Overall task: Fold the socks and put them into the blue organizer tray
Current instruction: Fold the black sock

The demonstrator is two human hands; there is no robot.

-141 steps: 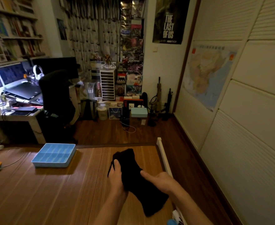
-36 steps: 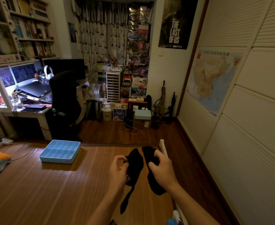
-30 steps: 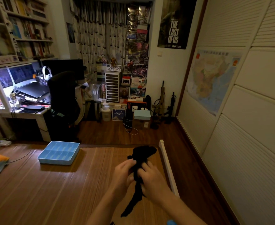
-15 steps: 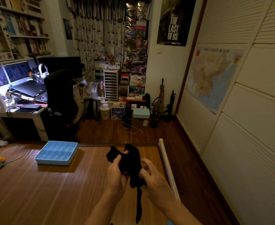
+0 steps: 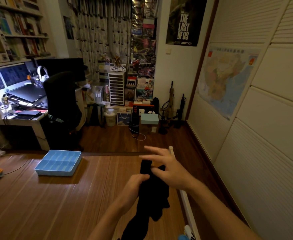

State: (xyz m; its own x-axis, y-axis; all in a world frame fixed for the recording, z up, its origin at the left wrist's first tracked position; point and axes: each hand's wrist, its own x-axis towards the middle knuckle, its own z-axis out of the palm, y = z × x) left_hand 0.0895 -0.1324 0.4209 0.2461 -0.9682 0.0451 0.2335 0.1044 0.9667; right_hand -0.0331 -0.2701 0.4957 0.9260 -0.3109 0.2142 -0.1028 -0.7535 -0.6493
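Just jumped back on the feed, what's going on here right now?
A person is handling black socks above the wooden surface. The left hand grips them about midway, and the lower part dangles loose. The right hand, fingers spread and blurred, is at their upper end. The socks are not yet a tidy bundle. The blue organizer tray sits off to the left on the same surface, and no socks show in its compartments.
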